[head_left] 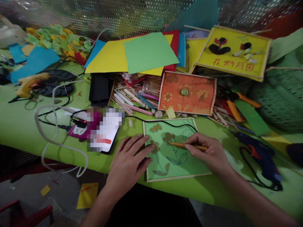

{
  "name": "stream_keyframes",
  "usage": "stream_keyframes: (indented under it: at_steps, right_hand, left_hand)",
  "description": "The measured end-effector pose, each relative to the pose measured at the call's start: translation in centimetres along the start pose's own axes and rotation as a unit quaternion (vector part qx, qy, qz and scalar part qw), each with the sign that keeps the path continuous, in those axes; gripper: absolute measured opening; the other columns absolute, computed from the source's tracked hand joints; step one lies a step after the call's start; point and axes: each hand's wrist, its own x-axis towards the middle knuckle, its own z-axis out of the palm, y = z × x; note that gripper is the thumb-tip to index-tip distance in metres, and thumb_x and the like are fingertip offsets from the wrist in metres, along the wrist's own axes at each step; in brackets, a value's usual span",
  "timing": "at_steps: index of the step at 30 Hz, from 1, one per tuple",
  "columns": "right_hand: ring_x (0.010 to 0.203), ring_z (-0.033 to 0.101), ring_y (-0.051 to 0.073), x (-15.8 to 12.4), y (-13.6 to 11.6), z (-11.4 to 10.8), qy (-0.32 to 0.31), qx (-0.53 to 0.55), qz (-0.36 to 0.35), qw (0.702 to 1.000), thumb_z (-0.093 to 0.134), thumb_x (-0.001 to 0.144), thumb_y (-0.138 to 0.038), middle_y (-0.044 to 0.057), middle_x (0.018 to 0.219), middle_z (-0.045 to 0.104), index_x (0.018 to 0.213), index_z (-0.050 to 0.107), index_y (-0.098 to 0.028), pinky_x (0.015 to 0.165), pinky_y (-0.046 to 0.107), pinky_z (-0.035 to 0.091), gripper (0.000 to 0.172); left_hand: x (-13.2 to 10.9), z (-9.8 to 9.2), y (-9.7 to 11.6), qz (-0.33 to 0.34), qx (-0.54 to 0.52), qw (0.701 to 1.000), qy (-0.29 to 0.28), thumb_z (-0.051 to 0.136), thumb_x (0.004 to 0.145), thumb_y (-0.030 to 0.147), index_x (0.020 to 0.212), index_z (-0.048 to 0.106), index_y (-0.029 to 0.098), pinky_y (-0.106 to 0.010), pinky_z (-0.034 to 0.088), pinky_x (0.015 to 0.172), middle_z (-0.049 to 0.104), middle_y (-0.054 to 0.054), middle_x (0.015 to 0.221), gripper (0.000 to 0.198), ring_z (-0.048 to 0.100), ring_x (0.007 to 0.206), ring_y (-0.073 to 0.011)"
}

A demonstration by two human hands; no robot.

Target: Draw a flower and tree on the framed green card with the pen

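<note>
A green sheet in a thin wooden frame (177, 171) lies on the table before me, with flowers, leaves and clouds drawn in dark outline. Several of these shapes are filled in gold-brown. My right hand (204, 151) grips a gold marker pen (176, 144), its tip at the stem just below the middle flower (169, 137). Flat over the left edge of the frame rests my left hand (133, 154), fingers spread and holding nothing. A black cable (163, 121) runs across the top of the picture.
Left of the picture are a phone (106, 132), a purple power strip (79, 130) and white cables. Behind lie pens (134, 101), an orange framed picture (187, 94) and coloured sheets (149, 52). Glue guns sit on the right (258, 157) and far left (30, 83).
</note>
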Motion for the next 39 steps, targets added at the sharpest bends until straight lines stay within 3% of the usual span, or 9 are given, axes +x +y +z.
stream_keyframes:
  at_steps: [39]
  right_hand:
    - [0.060,0.056,0.014,0.09,0.21,0.06,0.056,0.032,0.034,0.997,0.072,0.075,-0.027,0.000,0.065,0.064,0.072,0.066,-0.021,0.058,0.025,0.046,0.009]
  left_hand:
    - [0.07,0.03,-0.05,0.006,-0.008,1.000,0.008,0.058,0.101,0.029,0.134,0.064,0.034,-0.048,0.035,0.118,0.059,0.003,0.149,0.034,0.050,0.140,-0.0238]
